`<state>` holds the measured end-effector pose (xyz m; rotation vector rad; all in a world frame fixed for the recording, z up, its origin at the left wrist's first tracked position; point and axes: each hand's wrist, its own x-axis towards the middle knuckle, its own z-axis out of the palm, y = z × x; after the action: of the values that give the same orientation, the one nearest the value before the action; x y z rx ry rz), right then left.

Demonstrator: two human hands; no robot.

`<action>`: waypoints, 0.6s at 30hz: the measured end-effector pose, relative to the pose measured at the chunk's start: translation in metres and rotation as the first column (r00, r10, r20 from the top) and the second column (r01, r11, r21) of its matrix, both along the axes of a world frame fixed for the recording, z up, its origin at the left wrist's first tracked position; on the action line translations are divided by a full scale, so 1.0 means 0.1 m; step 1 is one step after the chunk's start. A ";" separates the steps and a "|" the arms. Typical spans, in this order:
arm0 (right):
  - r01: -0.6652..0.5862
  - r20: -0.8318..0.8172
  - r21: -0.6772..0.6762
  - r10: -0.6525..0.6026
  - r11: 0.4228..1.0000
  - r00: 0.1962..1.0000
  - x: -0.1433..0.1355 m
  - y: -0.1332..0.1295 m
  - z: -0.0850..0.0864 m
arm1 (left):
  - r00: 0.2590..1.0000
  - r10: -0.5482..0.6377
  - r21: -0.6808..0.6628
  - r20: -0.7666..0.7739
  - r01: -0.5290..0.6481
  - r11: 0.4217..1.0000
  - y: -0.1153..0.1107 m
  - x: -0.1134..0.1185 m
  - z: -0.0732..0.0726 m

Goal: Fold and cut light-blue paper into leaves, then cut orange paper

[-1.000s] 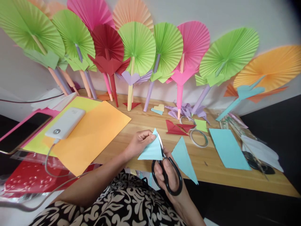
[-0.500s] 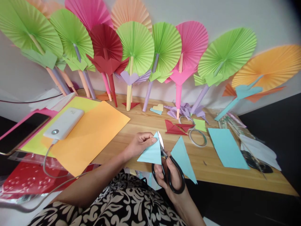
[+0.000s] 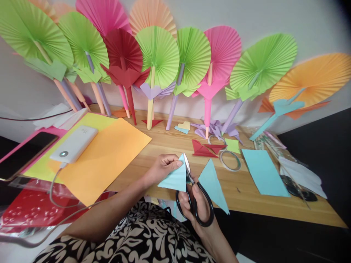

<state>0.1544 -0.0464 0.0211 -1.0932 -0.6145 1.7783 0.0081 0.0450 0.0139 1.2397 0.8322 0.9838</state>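
Observation:
A light blue paper triangle (image 3: 175,178) is pinched near its top corner by my left hand (image 3: 162,168). My right hand (image 3: 197,204) grips black-handled scissors (image 3: 207,215), fingers through the loops. The scissor blades point up along the paper's right edge, close to my left fingertips. Just right of the scissors a second blue paper triangle (image 3: 214,184) lies on the table, its lower tip over the front edge.
Several pleated paper fans (image 3: 157,54) lean against the wall. The wooden table (image 3: 175,146) holds tape rolls (image 3: 230,160), red scraps (image 3: 203,148), a blue rectangle (image 3: 264,171), orange paper (image 3: 109,157), a power bank (image 3: 74,143) and a phone (image 3: 30,151).
The held blue triangle has shifted and tilted slightly left at its lower edge. My right hand and the scissors have moved a little left. My left hand stays almost in place.

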 end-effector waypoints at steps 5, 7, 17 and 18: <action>-0.011 0.012 0.006 0.011 1.000 1.000 0.01 -0.01 -0.02 | 1.000 -0.003 -0.033 -0.009 0.003 0.999 0.00 0.00 0.01; -0.013 0.025 0.013 0.012 1.000 1.000 0.02 -0.01 -0.03 | 1.000 -0.003 -0.035 -0.008 0.003 0.999 0.00 0.00 0.01; -0.014 0.054 0.039 0.012 0.999 0.998 -0.01 -0.01 0.02 | 1.000 -0.002 -0.050 0.009 0.003 0.999 0.00 0.00 0.01; -0.009 0.053 0.044 0.006 0.999 0.999 -0.02 -0.01 0.03 | 1.000 -0.003 -0.054 0.014 0.004 0.999 0.00 0.00 0.01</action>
<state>0.1522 -0.0473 0.0244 -1.1120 -0.6879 1.7388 0.0081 0.0451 0.0150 1.1868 0.8399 0.9606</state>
